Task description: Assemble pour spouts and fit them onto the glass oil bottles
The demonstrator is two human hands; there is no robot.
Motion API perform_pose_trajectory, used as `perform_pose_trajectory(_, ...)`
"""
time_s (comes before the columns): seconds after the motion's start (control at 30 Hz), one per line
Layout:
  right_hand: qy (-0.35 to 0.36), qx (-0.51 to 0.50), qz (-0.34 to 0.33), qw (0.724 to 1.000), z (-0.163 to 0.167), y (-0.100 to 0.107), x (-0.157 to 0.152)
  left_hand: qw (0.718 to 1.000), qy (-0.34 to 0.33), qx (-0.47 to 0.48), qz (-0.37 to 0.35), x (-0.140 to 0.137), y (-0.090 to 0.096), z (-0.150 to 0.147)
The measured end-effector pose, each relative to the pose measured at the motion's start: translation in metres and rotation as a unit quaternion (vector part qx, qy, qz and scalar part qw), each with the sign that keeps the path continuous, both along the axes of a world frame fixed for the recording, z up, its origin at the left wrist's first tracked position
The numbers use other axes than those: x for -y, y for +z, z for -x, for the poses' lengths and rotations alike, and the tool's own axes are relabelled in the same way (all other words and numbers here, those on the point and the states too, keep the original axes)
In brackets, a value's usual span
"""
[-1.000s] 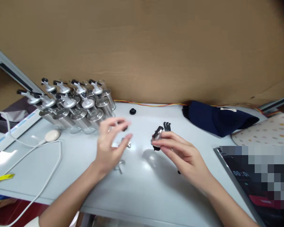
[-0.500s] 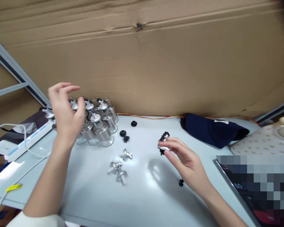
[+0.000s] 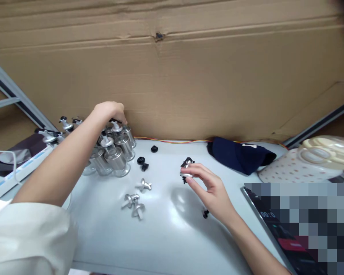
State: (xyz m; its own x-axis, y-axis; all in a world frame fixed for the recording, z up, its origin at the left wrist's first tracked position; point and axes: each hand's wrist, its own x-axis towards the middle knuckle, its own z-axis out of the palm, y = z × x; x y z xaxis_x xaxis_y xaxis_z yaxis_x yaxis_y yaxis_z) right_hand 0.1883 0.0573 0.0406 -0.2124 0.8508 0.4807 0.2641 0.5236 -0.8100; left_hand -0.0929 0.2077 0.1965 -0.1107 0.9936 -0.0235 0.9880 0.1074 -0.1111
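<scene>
My right hand [image 3: 210, 191] pinches a silver bottle pourer with black parts [image 3: 186, 170] between thumb and fingertips, held above the table. My left hand [image 3: 111, 110] reaches over the back of a cluster of glass bottles with metal sleeves [image 3: 115, 159]. Its fingers bend down behind a bottle topped by a silver pourer [image 3: 116, 126]; the fingertips are hidden, so I cannot see what they touch. Several loose silver spouts [image 3: 138, 210] lie on the table between my arms. Black stoppers [image 3: 154, 149] and a small black piece [image 3: 145, 167] lie beyond them.
A dark blue cap [image 3: 237, 154] lies at the back right, beside a dotted container [image 3: 292, 168]. A tablet-like screen [image 3: 271, 229], partly blurred out, sits at the right. A power strip [image 3: 23, 170] runs along the left. Cardboard [image 3: 189, 84] stands behind the table.
My left hand has moved right and away from me, from open in the air to bent down behind the bottles. My right hand keeps hold of the pourer. The view has shifted slightly.
</scene>
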Motion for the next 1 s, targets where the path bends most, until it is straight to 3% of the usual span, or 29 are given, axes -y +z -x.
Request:
perform_pose_trajectory(0.1,-0.006,-0.005,-0.005,1.000,-0.001,0.001,0.000,0.998,0.037,-0.053,0.024,-0.002,-0.005,-0.001)
perform_pose_trajectory(0.3,-0.010,-0.014,-0.006,1.000,-0.002,0.000,-0.002,0.997,0.034,-0.055,0.045,-0.004,-0.008,-0.004)
perform_pose_trajectory(0.43,-0.016,-0.024,-0.008,1.000,-0.003,-0.001,-0.002,0.998,0.015,-0.057,-0.012,0.011,-0.002,-0.010)
perform_pose_trajectory(0.57,-0.042,-0.040,-0.033,0.998,-0.003,-0.001,-0.001,0.994,-0.010,-0.051,-0.091,0.034,0.018,-0.010)
perform_pose_trajectory(0.63,-0.069,-0.045,-0.051,0.995,-0.003,0.000,0.000,0.986,-0.017,-0.027,-0.164,0.045,0.029,-0.011)
perform_pose_trajectory(0.7,-0.094,-0.057,-0.075,0.991,-0.002,0.000,0.000,0.963,-0.049,0.019,-0.262,0.056,0.037,-0.017)
perform_pose_trajectory(0.83,-0.114,-0.103,-0.092,0.984,-0.003,-0.002,0.000,0.882,-0.149,0.162,-0.417,0.085,0.032,-0.038)
perform_pose_trajectory(0.93,-0.111,-0.125,-0.078,0.983,-0.004,-0.006,0.001,0.845,-0.208,0.245,-0.427,0.107,0.008,-0.054)
perform_pose_trajectory(1.0,-0.106,-0.139,-0.076,0.982,-0.005,-0.008,0.001,0.834,-0.260,0.334,-0.355,0.121,-0.014,-0.063)
